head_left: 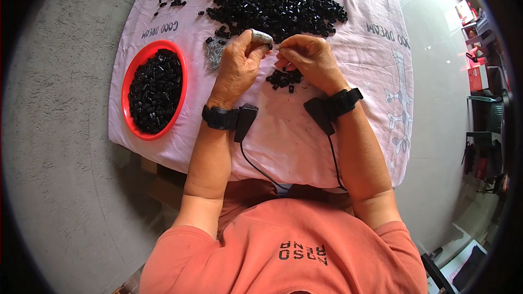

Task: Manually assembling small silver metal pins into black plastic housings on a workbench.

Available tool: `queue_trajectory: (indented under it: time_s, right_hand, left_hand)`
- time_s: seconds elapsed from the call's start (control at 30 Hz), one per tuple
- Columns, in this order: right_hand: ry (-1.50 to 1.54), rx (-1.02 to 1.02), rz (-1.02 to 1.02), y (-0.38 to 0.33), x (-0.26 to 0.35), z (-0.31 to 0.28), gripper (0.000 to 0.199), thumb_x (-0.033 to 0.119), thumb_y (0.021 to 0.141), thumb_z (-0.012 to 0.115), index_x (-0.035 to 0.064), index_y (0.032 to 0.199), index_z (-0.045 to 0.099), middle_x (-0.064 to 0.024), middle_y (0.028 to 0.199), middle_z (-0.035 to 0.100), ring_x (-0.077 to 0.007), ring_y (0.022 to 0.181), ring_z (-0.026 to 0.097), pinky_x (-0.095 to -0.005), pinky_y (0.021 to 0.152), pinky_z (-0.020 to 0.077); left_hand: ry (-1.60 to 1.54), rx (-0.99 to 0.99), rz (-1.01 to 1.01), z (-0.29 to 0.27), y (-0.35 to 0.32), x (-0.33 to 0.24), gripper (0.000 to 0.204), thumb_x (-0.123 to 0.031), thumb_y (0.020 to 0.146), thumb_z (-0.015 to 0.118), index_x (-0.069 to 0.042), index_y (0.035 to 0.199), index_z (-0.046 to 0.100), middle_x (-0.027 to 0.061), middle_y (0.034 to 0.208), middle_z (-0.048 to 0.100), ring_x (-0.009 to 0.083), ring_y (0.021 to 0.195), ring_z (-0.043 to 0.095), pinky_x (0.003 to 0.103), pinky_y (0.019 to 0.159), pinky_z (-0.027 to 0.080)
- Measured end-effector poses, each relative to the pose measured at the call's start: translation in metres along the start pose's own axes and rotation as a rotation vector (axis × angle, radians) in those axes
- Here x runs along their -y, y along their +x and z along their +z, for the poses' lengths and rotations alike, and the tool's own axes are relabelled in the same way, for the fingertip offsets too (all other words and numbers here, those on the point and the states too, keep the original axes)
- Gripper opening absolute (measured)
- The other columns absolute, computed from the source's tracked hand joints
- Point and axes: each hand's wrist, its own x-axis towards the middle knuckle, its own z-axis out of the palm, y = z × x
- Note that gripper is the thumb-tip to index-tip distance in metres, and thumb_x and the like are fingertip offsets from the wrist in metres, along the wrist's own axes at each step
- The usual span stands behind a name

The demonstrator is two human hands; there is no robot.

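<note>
My left hand [237, 66] is closed in a pinch around a small black plastic piece [269, 47]. A silvery-grey wrap [261, 37] covers its index fingertip. Just to the right, my right hand [317, 64] pinches its thumb and fingers together close to that piece; whatever they hold is too small to make out. Partly behind my left hand lies a cluster of thin silvery metal pins [214, 54]. Below the fingertips sits a small group of loose black pieces [285, 79]. Beyond both hands spreads a large heap of similar black pieces [261, 0].
A red oval-looking basin [126, 92] filled with black pieces stands at the left of the table. A pale pink cloth [272, 141] covers the table. Black wrist straps [220, 118] trail cables toward my lap. Boxes and stools [479, 79] stand at the far right.
</note>
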Motion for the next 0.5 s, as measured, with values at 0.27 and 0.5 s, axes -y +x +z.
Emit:
queue_trajectory:
  time_s: [0.27,0.5]
  right_hand:
    - [-0.026,0.009,-0.001,0.0003,-0.0009,-0.0005,0.015,0.010,0.101,0.064,-0.0018,0.108,0.069,-0.0069,0.095,0.074,-0.0149,0.087,0.076,-0.0227,0.071,0.0583]
    - [-0.018,-0.018,-0.033,-0.0004,-0.0009,0.0007,0.013,0.009,0.098,0.066,-0.0024,0.103,0.071,-0.0081,0.090,0.076,-0.0145,0.083,0.076,-0.0249,0.071,0.0601]
  left_hand:
    - [0.030,0.000,0.062,-0.0007,0.0002,0.0045,0.013,-0.006,0.102,0.061,-0.001,0.112,0.070,0.0022,0.096,0.072,0.0082,0.089,0.066,0.025,0.081,0.054]
    - [0.060,-0.024,0.081,0.0077,0.0006,-0.0025,0.014,-0.005,0.101,0.064,0.000,0.112,0.070,0.0049,0.098,0.074,0.0098,0.092,0.069,0.026,0.082,0.056]
